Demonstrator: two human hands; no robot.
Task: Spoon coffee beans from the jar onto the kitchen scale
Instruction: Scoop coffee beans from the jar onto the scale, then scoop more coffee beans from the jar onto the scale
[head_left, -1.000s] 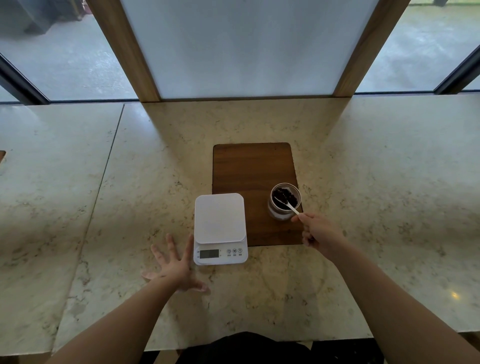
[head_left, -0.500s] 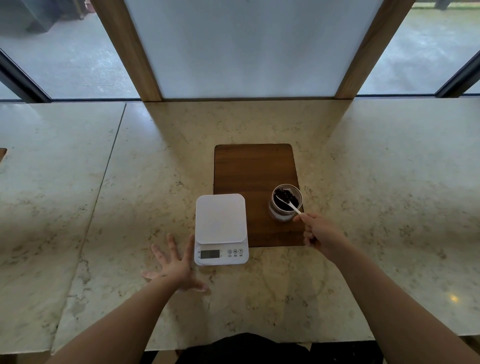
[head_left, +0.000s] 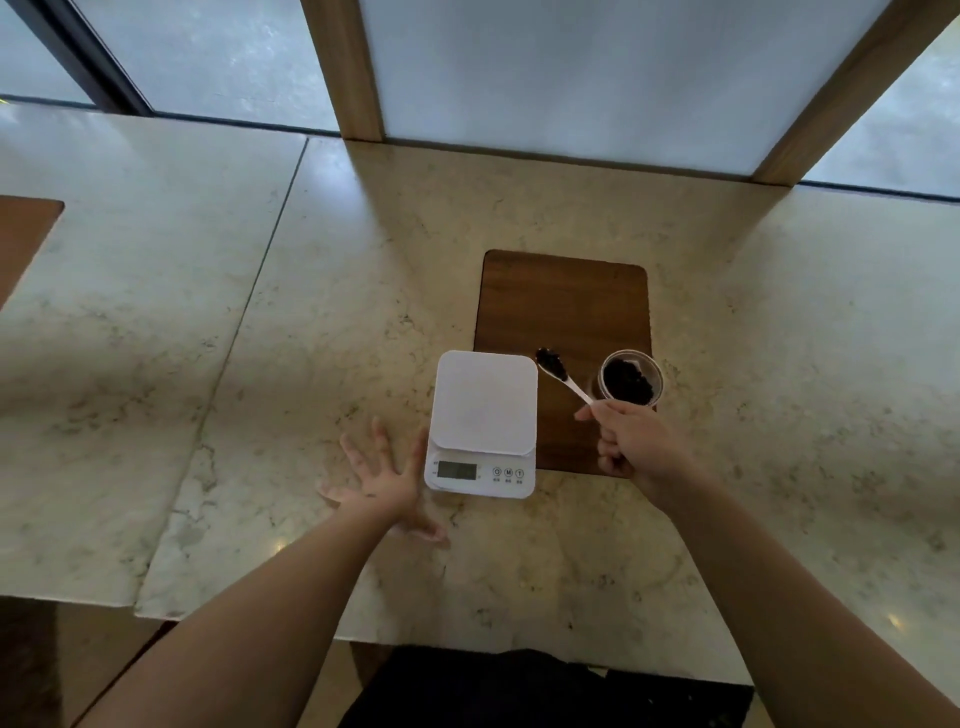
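Observation:
A white kitchen scale (head_left: 483, 415) with a grey display sits on the marble counter, its platform bare. To its right, a small clear jar (head_left: 630, 383) of dark coffee beans stands on a dark wooden board (head_left: 566, 306). My right hand (head_left: 631, 441) grips a white spoon (head_left: 563, 375) heaped with beans; the spoon's bowl hovers just off the scale's right rear corner, between scale and jar. My left hand (head_left: 382, 478) lies flat on the counter with fingers spread, touching the scale's left front side.
The marble counter (head_left: 260, 364) runs wide to both sides, with a seam left of the scale. Wooden window posts (head_left: 345, 67) rise at the back. A brown board corner (head_left: 21, 239) shows at the far left. The counter's front edge is near my body.
The spoon has come up out of the jar loaded with beans and moved left toward the scale. The view has shifted, and my left hand stays flat by the scale.

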